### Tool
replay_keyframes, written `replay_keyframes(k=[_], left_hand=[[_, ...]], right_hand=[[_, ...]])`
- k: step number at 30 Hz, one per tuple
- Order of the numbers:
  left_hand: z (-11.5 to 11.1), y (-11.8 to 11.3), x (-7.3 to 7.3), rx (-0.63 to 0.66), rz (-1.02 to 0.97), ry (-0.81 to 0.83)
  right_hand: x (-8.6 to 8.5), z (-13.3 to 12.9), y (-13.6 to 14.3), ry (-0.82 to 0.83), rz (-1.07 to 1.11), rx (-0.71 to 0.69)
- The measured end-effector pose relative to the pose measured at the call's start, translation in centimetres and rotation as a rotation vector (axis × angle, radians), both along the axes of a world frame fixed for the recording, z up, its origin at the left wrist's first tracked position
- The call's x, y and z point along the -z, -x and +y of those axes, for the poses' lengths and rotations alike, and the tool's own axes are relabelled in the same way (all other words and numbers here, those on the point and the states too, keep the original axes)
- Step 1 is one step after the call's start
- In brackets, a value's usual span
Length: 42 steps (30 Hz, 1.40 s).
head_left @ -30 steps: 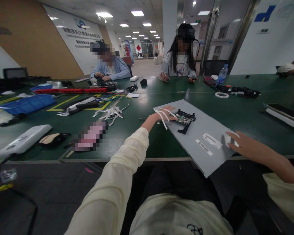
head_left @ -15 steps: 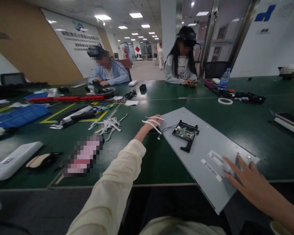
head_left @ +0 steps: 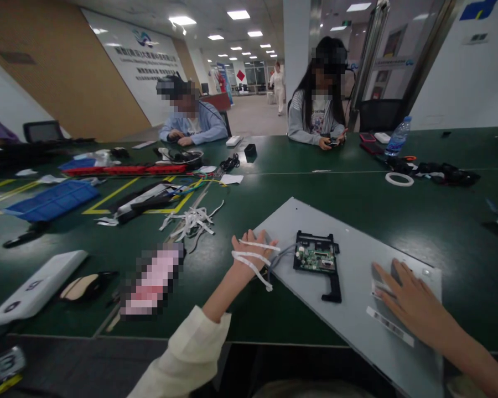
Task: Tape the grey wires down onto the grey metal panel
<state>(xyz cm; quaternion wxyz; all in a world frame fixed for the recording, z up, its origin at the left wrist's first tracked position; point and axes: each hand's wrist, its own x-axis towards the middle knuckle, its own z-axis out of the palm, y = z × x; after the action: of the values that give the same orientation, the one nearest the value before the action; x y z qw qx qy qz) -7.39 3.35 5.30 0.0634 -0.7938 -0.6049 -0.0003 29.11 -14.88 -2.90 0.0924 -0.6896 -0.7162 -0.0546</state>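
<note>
Head view: both hands spread on the grey metal panel.

The left hand, with white strips on it, touches the gray panel's corner; the right hand lies flat on it.

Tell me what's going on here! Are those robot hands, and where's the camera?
There's no robot, just a person's left hand and right hand, both bare. Every picture comes from one camera worn on that person's head, looking forward and down.

On the green table is a flat gray panel, with a green circuit board in a black frame on top. The right hand lies spread on the panel. The left is at its edge, with white strips across it; I can't tell if it holds anything.
</note>
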Motion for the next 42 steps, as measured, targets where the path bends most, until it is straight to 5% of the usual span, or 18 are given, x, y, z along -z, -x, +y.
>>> replay_keyframes(k=[6, 17, 26, 32, 38, 42], left_hand=[[-5.1, 1.9, -0.3, -0.098, -0.053, 0.003], [-12.4, 3.2, 1.5, -0.189, -0.136, -0.132], [-16.9, 3.6, 1.5, -0.177, -0.198, -0.156], [-18.6, 4.2, 2.5, -0.098, -0.223, -0.278], [-20.8, 3.5, 5.1, 0.218, -0.218, -0.266], [-21.9, 1.5, 6.5, 0.249, -0.224, -0.305]], right_hand=[[0.5, 6.4, -1.6, 0.027, -0.082, -0.055], [-0.8, 15.3, -3.8, 0.227, -0.015, -0.301], [-1.8, 15.0, -2.1, 0.253, 0.035, -0.357], [-5.7, 14.1, -0.7, 0.385, 0.167, -0.367], [-10.3, 12.4, 2.6, 0.493, 0.274, -0.642], [-9.8, 13.2, 6.1, 0.471, 0.317, -0.8]])
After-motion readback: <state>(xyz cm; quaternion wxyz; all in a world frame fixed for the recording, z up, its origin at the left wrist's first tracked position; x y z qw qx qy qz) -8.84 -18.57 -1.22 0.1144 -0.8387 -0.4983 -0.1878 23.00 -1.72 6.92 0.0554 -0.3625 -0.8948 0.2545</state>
